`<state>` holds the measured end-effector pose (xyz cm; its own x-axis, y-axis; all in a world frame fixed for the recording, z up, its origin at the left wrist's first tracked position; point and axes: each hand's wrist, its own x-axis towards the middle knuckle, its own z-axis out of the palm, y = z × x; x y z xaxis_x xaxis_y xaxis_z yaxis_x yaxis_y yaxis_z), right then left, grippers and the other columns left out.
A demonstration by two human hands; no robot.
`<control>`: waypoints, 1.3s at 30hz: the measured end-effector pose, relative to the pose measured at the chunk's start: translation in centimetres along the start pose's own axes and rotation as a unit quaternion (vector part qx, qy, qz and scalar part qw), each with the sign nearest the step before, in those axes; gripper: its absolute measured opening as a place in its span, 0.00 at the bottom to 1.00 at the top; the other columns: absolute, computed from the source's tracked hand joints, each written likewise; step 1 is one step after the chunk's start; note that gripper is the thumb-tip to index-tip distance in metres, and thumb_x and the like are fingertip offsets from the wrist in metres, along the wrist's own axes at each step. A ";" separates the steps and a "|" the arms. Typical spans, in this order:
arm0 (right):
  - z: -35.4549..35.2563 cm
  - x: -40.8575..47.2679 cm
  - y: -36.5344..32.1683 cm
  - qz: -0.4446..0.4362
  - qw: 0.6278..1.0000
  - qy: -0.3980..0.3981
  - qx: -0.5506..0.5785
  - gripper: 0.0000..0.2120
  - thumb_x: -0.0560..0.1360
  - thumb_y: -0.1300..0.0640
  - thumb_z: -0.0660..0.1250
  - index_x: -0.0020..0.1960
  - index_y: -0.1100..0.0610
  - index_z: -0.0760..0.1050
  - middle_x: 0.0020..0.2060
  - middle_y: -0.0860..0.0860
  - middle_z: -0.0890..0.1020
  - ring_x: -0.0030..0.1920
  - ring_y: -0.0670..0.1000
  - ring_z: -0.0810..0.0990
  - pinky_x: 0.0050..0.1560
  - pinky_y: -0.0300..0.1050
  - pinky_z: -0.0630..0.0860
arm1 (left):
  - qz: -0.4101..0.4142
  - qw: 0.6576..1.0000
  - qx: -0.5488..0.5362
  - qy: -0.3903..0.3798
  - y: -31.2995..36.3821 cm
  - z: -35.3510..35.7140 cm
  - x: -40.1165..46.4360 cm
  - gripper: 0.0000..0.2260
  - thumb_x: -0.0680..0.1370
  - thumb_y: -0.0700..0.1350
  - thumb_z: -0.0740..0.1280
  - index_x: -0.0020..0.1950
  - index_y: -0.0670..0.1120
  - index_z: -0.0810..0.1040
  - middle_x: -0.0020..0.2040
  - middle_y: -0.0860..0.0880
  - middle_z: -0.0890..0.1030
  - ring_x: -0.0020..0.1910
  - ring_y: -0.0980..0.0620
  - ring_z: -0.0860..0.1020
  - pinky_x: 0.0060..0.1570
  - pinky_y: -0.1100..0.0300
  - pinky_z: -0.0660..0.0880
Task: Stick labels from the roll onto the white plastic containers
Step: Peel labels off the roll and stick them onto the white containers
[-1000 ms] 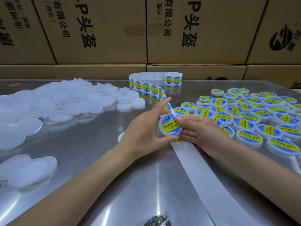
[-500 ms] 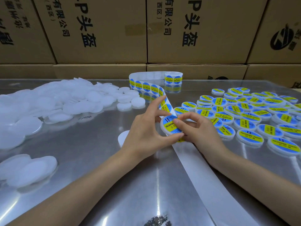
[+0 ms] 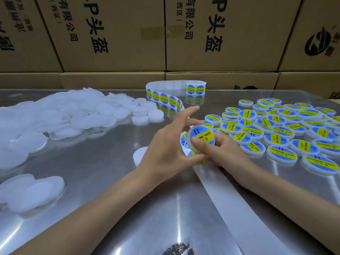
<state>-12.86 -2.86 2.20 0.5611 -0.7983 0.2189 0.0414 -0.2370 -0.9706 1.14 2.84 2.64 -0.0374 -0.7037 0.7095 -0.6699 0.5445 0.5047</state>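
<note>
I see the left hand (image 3: 165, 150) and right hand (image 3: 219, 151) gripping one labelled container (image 3: 201, 138) (lid on, contents hidden); unlabelled containers (image 3: 73, 115) lie piled on the bench (image 3: 103, 162).

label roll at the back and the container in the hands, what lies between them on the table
In the head view, the unrolled strip of blue-and-yellow labels runs from the label roll toward the held container; otherwise bare steel table.
</note>
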 end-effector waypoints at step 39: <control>-1.6 1.8 0.0 0.139 0.958 0.182 0.171 0.20 0.78 0.43 0.59 0.37 0.56 0.75 0.28 0.48 0.79 0.25 0.45 0.69 0.23 0.35 0.66 | 0.224 0.944 0.241 0.009 -1.1 0.8 -0.5 0.09 0.67 0.35 0.75 0.44 0.45 0.85 0.45 0.51 0.85 0.39 0.51 0.83 0.31 0.59 0.78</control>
<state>-13.13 -5.18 2.73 0.2670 -0.9592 -0.0930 0.2347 0.1584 -0.9591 1.33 2.23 1.40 -0.3883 -0.4416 0.8088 -0.8491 0.5126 -0.1277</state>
